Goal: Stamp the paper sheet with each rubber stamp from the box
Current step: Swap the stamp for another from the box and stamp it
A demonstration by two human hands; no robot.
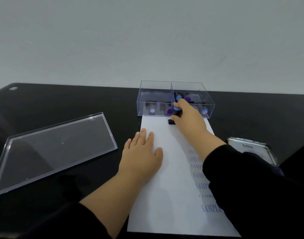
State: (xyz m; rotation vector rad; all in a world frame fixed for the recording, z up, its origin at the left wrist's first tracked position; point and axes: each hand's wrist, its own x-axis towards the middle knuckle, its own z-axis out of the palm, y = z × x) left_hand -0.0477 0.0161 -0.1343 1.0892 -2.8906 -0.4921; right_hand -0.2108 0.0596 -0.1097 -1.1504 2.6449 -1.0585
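A white paper sheet (165, 178) lies lengthwise on the black table, with several blue "SAMPLE" prints down its right side. My left hand (142, 152) rests flat on the sheet's upper left part, fingers straight. My right hand (187, 116) grips a black rubber stamp (172, 120) with a blue ring, its base pressed on the paper's far end. Right behind the sheet stands the clear plastic box (156, 99), split into two compartments. Several stamps with blue or purple tops (169, 111) lie in it.
The box's clear lid (49, 149) lies upturned on the table to the left. A metal ink pad tin (253, 149) sits at the right, partly behind my right sleeve. A pale wall rises behind the table edge.
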